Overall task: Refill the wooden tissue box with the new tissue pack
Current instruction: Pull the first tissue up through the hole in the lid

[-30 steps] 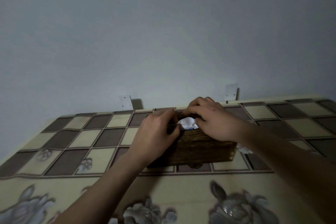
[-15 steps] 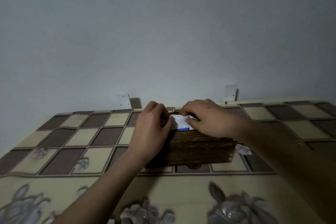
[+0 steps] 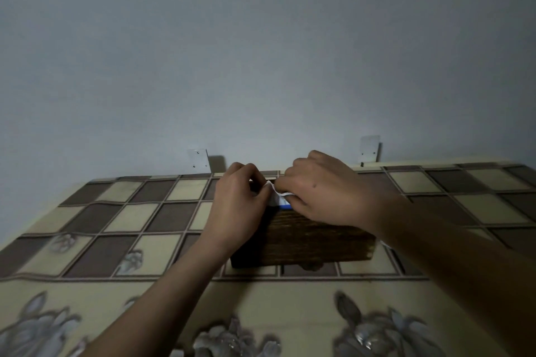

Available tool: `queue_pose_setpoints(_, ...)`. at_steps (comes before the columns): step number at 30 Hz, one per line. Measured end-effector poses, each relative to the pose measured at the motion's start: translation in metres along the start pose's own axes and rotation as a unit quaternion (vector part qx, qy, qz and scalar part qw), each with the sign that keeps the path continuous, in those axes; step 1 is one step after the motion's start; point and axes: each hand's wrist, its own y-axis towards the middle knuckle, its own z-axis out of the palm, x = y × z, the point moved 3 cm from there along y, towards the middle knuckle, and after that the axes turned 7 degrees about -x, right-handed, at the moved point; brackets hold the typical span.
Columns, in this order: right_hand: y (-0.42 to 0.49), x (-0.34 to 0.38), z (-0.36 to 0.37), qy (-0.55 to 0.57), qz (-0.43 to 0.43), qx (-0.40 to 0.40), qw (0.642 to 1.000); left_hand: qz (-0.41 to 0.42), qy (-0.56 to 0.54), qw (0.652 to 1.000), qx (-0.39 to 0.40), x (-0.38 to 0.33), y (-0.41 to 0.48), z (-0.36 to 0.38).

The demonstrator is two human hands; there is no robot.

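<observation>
Head view: we pinch tissue pack [image 3: 277, 198] between left hand [image 3: 237, 207] and right hand [image 3: 326, 197], atop wooden tissue box [image 3: 313, 242]; one pack, one box.

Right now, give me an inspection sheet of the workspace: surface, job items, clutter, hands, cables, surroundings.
Surface: tablecloth with a checked and flower print covers the table.
Job's things: wooden tissue box stands on the cloth near the wall; tissue pack, white with a blue strip, shows at the box's top.
Clutter: white scrap at the box's right end, mostly hidden by the forearm; cannot tell what it is.
Hands: left hand and right hand both pinch the pack over the box.
Cables: nothing seen.
Surroundings: plain wall; left plate and right plate fixed to it.
</observation>
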Motion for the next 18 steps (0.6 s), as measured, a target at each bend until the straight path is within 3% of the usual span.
queue_pose_setpoints(6,0.003,0.000,0.004,-0.019,0.051,-0.007,0.999,-0.047,-0.002,0.999,-0.010,0.007,0.004,0.001)
queue_pose_setpoints(18,-0.009,-0.024,0.012,0.046,0.210,0.009,0.977,-0.034,-0.038,0.996,0.071,0.004,0.003,-0.001)
